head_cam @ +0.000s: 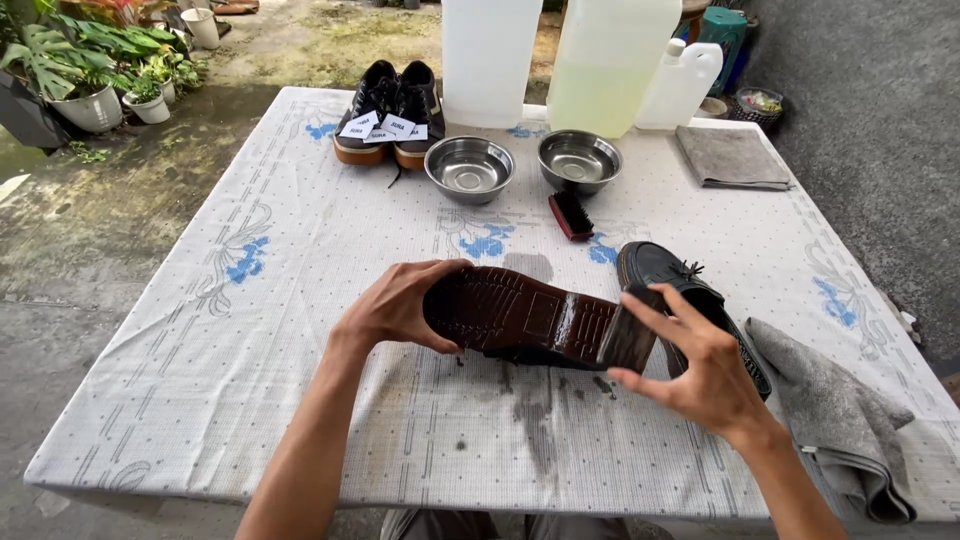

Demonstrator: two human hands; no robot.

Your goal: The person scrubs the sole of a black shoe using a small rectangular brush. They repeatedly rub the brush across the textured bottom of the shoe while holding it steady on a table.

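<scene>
I hold a dark leather shoe (535,322) upside down over the table, its wet brown ridged sole facing up. My left hand (400,305) grips the toe end and my right hand (695,365) grips the heel end. The matching black shoe (668,272) lies upright on the tablecloth just behind my right hand. A dark wet patch (535,415) stains the cloth under the held shoe.
Two steel bowls (470,168) (579,158) and a small brush (571,215) sit further back. A pair of black sneakers (392,118) with paper tags, large plastic jugs (610,60), a folded grey cloth (732,157) and a grey towel (835,410) are also there. Potted plants (95,75) stand at the left.
</scene>
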